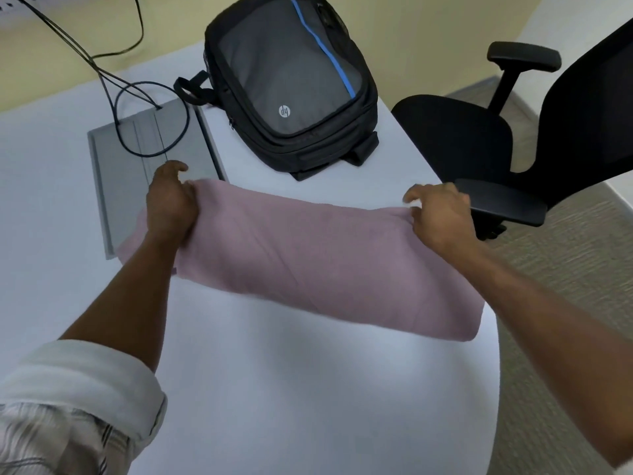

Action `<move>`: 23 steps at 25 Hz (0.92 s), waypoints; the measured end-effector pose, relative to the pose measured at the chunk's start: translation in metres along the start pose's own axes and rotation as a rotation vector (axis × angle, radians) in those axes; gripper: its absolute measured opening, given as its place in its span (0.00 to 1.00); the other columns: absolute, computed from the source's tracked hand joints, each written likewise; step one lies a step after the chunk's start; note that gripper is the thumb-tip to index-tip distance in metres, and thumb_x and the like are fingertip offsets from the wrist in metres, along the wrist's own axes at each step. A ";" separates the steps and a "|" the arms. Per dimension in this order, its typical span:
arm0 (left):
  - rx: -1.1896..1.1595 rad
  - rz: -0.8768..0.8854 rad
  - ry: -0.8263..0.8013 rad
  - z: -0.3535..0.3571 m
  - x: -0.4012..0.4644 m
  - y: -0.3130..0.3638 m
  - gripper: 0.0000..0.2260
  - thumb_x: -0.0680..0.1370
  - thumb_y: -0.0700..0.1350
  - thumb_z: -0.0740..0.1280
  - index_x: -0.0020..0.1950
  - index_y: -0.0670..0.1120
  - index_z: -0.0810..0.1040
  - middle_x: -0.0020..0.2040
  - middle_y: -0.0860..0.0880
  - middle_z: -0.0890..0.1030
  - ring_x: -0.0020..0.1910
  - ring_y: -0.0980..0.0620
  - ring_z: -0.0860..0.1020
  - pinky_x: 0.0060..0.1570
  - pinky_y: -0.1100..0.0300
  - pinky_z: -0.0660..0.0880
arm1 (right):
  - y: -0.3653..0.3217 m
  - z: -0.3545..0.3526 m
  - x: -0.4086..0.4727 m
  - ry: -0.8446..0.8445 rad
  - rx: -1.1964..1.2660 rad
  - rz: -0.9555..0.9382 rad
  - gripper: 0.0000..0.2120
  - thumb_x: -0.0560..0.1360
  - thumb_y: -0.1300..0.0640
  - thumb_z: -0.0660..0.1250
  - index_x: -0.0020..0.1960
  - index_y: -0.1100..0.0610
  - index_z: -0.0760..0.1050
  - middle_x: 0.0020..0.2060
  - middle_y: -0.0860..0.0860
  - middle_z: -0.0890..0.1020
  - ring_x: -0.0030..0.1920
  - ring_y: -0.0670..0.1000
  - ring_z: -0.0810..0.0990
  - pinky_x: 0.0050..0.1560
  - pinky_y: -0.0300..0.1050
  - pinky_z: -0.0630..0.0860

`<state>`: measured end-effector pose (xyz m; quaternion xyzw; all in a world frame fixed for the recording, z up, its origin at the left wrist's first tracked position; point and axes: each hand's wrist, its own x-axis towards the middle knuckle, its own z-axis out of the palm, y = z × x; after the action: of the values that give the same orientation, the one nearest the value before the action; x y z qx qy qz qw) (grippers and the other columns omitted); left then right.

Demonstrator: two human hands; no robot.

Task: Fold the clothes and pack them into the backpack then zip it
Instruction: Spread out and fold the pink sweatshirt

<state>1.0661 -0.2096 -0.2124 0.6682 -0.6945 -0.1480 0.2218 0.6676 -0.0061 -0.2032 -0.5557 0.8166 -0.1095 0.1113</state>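
A pink garment (308,258) lies folded into a wide band across the middle of the white table (291,389). My left hand (171,204) grips its far left corner. My right hand (442,214) pinches its far right corner. The upper edge is lifted slightly between the two hands. A black and grey backpack (291,80) with a blue stripe lies flat at the far side of the table, behind the garment. Its zips look closed.
A grey cable cover plate (120,166) with black cables (137,108) sits at the left, partly under the garment. A black office chair (513,132) stands right of the table, over carpet. A yellow wall runs behind.
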 end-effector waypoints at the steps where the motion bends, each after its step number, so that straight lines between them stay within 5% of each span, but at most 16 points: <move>1: -0.065 -0.019 -0.010 0.003 -0.009 0.006 0.16 0.81 0.46 0.60 0.70 0.48 0.70 0.69 0.45 0.74 0.65 0.43 0.74 0.65 0.52 0.69 | -0.006 0.003 -0.002 0.103 0.006 0.047 0.13 0.77 0.60 0.66 0.61 0.52 0.76 0.57 0.52 0.81 0.61 0.58 0.75 0.61 0.54 0.67; 4: -0.026 0.222 -0.086 0.028 -0.034 0.027 0.20 0.84 0.49 0.55 0.75 0.46 0.66 0.76 0.45 0.67 0.74 0.45 0.67 0.73 0.51 0.62 | -0.037 0.025 -0.012 0.197 0.236 -0.023 0.20 0.77 0.58 0.64 0.68 0.57 0.72 0.66 0.54 0.77 0.66 0.57 0.73 0.68 0.56 0.67; 7: 0.224 0.458 -0.314 0.042 -0.075 0.036 0.25 0.83 0.56 0.45 0.79 0.51 0.60 0.80 0.47 0.59 0.78 0.45 0.60 0.75 0.40 0.55 | -0.080 0.058 -0.048 -0.003 0.265 -0.203 0.28 0.77 0.48 0.57 0.75 0.58 0.65 0.74 0.55 0.68 0.74 0.57 0.66 0.74 0.58 0.61; 10: 0.382 0.488 -0.484 0.065 -0.097 0.032 0.27 0.81 0.62 0.40 0.81 0.58 0.49 0.81 0.51 0.49 0.80 0.47 0.49 0.76 0.39 0.44 | -0.109 0.090 -0.060 -0.216 0.133 -0.287 0.31 0.80 0.42 0.56 0.80 0.53 0.55 0.79 0.52 0.56 0.79 0.55 0.52 0.78 0.59 0.47; 13: 0.476 0.479 -0.548 0.079 -0.098 0.016 0.29 0.80 0.65 0.37 0.80 0.60 0.43 0.81 0.53 0.44 0.80 0.48 0.44 0.76 0.39 0.39 | -0.103 0.109 -0.051 -0.253 -0.079 -0.269 0.32 0.82 0.38 0.49 0.81 0.50 0.48 0.80 0.50 0.49 0.80 0.55 0.44 0.76 0.63 0.38; 23: 0.567 0.408 -0.470 0.066 -0.078 -0.037 0.35 0.78 0.68 0.31 0.81 0.53 0.43 0.82 0.51 0.46 0.80 0.48 0.45 0.77 0.42 0.39 | -0.026 0.125 -0.062 -0.094 -0.153 -0.101 0.35 0.80 0.35 0.38 0.81 0.53 0.46 0.80 0.52 0.49 0.80 0.54 0.46 0.79 0.54 0.43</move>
<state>1.0649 -0.1403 -0.2963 0.4994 -0.8577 -0.0525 -0.1105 0.7509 0.0359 -0.3107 -0.6078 0.7872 -0.0261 0.1011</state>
